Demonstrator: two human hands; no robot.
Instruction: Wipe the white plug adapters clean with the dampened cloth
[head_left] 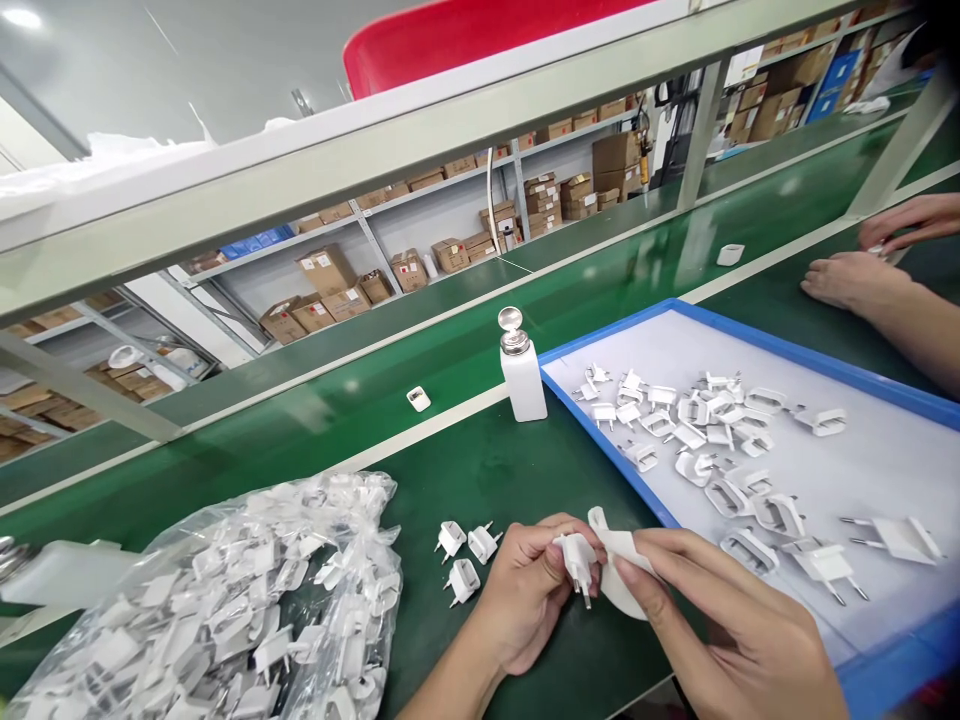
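Note:
Between the thumb and fingers of my left hand is a white plug adapter, its metal pins pointing down. My right hand pinches a white cloth right beside the adapter; whether the two touch I cannot tell. Three loose plug adapters lie on the green table just left of my left hand. A clear plastic bag full of such adapters spreads over the left side. To the right, a blue-rimmed tray holds several more adapters, scattered on its white bottom.
A white pump bottle with a metal lid stands by the tray's corner. Another bottle is at the far left. Single white pieces sit on the green belt. A co-worker's hands work at the upper right. A shelf beam crosses above.

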